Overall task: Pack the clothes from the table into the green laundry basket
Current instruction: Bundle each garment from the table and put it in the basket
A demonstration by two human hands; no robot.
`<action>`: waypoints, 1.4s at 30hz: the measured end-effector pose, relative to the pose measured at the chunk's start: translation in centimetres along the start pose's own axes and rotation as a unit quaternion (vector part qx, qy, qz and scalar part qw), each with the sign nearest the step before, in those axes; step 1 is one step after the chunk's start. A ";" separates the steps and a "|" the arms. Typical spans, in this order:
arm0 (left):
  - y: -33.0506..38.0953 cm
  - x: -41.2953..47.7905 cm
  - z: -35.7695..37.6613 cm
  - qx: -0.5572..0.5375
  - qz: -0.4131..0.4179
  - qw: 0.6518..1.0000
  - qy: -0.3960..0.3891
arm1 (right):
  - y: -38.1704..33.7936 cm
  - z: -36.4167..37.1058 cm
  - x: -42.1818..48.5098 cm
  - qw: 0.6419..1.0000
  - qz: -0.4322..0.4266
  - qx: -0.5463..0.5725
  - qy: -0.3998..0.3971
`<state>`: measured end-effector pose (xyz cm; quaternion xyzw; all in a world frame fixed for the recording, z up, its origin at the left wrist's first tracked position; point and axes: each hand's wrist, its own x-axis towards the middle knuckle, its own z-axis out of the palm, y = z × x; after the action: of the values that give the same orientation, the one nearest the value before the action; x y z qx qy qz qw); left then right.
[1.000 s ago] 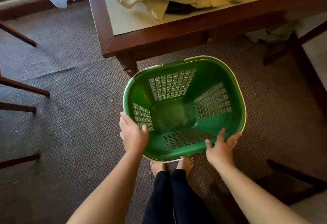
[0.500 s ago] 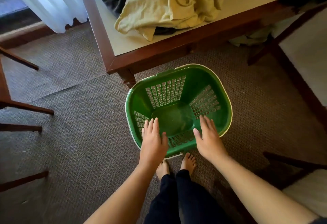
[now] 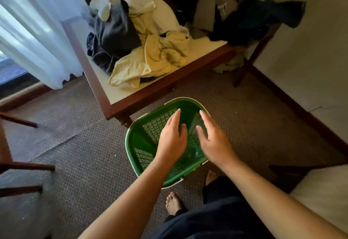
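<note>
Reaching forward with both empty hands, left hand (image 3: 172, 140) and right hand (image 3: 212, 142) flat-fingered above the bare green laundry basket (image 3: 140, 140) on the carpet, the person should gather the yellow garment (image 3: 150, 59) nearest the tabletop (image 3: 120, 92) edge first.

The table (image 3: 120, 98) has a pale top framed in dark wood. A heap of clothes covers most of it: a yellow garment (image 3: 150, 61) sprawls toward the near edge, a grey one (image 3: 113, 33) lies by the left edge, and dark ones (image 3: 254, 18) hang over the right edge. On the carpet (image 3: 75, 154) just off the table's near corner stands the basket (image 3: 139, 144).
</note>
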<state>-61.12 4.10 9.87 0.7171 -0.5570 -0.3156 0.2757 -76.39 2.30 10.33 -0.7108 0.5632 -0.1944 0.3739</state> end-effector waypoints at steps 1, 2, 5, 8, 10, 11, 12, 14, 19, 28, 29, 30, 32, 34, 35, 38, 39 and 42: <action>1.0 0.6 0.0 -0.004 0.006 1.000 0.002 | -0.2 -0.9 0.5 1.000 -0.009 -0.001 0.014; 1.9 1.4 0.0 -0.009 0.011 1.000 0.004 | -0.3 -1.9 1.0 0.999 -0.020 -0.004 0.027; 4.5 4.0 0.4 -0.023 0.018 0.999 0.013 | -0.3 -4.8 3.4 0.998 -0.043 -0.002 0.046; 6.9 7.3 1.4 -0.028 0.021 0.999 0.026 | 0.3 -8.0 6.7 0.997 -0.060 0.014 0.045; 8.9 9.8 2.2 -0.038 0.019 0.998 0.042 | 0.8 -10.4 9.3 0.996 -0.078 0.021 0.031; 10.0 11.0 2.5 -0.044 0.016 0.998 0.052 | 1.1 -11.8 10.6 0.995 -0.090 0.023 0.020; 11.3 12.3 2.9 -0.053 0.011 0.997 0.063 | 1.3 -13.1 12.0 0.995 -0.101 0.024 0.010; 13.8 15.0 3.7 -0.062 0.000 0.995 0.084 | 1.9 -16.0 14.9 0.992 -0.121 0.027 -0.007; 19.8 21.4 5.4 -0.065 -0.012 0.990 0.125 | 3.3 -23.0 21.2 0.986 -0.155 0.029 -0.046; 25.1 27.7 6.6 -0.080 -0.018 0.982 0.168 | 4.1 -28.7 28.6 0.979 -0.182 0.027 -0.090; 24.8 27.9 6.5 -0.079 -0.020 0.981 0.176 | 4.0 -28.5 29.1 0.978 -0.183 0.030 -0.093; 24.3 28.0 6.3 -0.080 -0.026 0.979 0.185 | 3.8 -28.4 29.6 0.978 -0.184 0.034 -0.097; 23.0 28.1 5.7 -0.085 -0.039 0.973 0.210 | 2.9 -27.8 30.6 0.974 -0.194 0.041 -0.113; 21.4 28.1 4.8 -0.081 -0.057 0.966 0.240 | 1.8 -26.9 31.7 0.967 -0.215 0.036 -0.131; 20.5 28.1 4.3 -0.082 -0.066 0.961 0.256 | 1.2 -26.3 32.3 0.963 -0.227 0.032 -0.140; 17.9 28.1 2.6 -0.078 -0.087 0.950 0.290 | -0.6 -24.6 34.2 0.953 -0.260 0.019 -0.155; 17.2 28.2 2.0 -0.075 -0.090 0.947 0.299 | -1.1 -24.0 34.9 0.951 -0.266 0.019 -0.157; 15.3 28.9 0.3 -0.046 -0.109 0.938 0.325 | -2.4 -22.0 36.8 0.945 -0.279 0.023 -0.171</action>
<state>-65.68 -27.50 16.88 0.8235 -0.3405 -0.1184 0.4380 -79.49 -39.21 20.98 -0.8534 0.2650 -0.1795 0.4115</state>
